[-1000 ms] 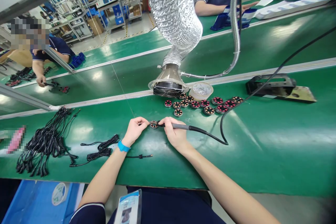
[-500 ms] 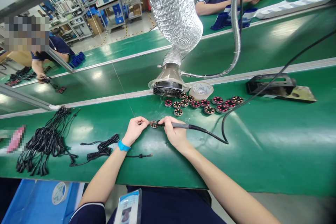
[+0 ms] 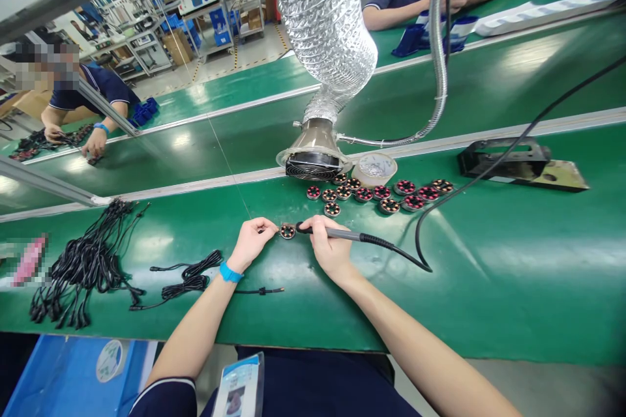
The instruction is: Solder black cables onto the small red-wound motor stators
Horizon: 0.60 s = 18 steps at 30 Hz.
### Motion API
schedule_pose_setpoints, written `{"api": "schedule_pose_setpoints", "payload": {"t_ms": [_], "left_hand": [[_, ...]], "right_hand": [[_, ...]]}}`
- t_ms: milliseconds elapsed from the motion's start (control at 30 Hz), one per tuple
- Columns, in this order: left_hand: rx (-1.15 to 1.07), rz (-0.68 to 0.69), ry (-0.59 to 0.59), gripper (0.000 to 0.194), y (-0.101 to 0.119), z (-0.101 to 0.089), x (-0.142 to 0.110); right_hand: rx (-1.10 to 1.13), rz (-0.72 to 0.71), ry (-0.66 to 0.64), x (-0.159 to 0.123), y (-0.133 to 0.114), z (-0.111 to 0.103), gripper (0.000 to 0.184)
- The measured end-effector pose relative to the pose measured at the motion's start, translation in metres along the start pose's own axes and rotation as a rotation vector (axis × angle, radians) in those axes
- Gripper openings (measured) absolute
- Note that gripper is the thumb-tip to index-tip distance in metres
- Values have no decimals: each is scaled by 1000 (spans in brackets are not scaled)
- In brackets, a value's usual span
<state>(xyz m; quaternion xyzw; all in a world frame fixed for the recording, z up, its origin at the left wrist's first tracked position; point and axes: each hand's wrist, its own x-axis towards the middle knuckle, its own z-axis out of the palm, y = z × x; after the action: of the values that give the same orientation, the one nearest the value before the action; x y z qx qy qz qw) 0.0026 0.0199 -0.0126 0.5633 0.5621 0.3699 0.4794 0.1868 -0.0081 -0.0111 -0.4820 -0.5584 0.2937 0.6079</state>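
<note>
My right hand (image 3: 330, 249) is closed around the grey handle of a soldering iron (image 3: 342, 234), whose black cord trails off to the right. The iron's front end points left at a small round motor stator (image 3: 287, 230) with copper coils, lying on the bench. Left of that stator, my left hand (image 3: 254, 241) pinches a thin solder wire (image 3: 229, 166) that comes down from above. Its fingertips are close to the stator's edge; whether they touch it I cannot tell. Behind my hands sit several more stators (image 3: 364, 194), some with red coils and some with copper ones.
A fume-extraction hood (image 3: 315, 143) on a silver duct hangs behind the stators, beside a translucent tub (image 3: 374, 169). Black cables (image 3: 92, 254) lie in a heap at left, with coiled cables (image 3: 190, 273) nearer. A black metal stand (image 3: 508, 156) stands right. Co-workers sit across the bench.
My right hand has drawn the soldering iron slightly right, away from the stator, so more of the stator shows. My left hand has barely moved. The co-worker at far left now leans lower.
</note>
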Motion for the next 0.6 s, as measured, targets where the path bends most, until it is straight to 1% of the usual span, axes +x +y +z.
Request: {"api": "schedule_pose_setpoints", "payload": {"t_ms": [367, 500, 600], "left_hand": [[23, 3, 0, 16, 3, 0, -1], [32, 4, 2, 15, 2, -1, -1], [47, 4, -1, 15, 3, -2, -2]], "right_hand": [[-32, -25, -15, 0, -2, 0, 43], [-71, -33, -56, 0, -3, 1, 44], [-81, -31, -103, 1, -3, 3, 36]]}}
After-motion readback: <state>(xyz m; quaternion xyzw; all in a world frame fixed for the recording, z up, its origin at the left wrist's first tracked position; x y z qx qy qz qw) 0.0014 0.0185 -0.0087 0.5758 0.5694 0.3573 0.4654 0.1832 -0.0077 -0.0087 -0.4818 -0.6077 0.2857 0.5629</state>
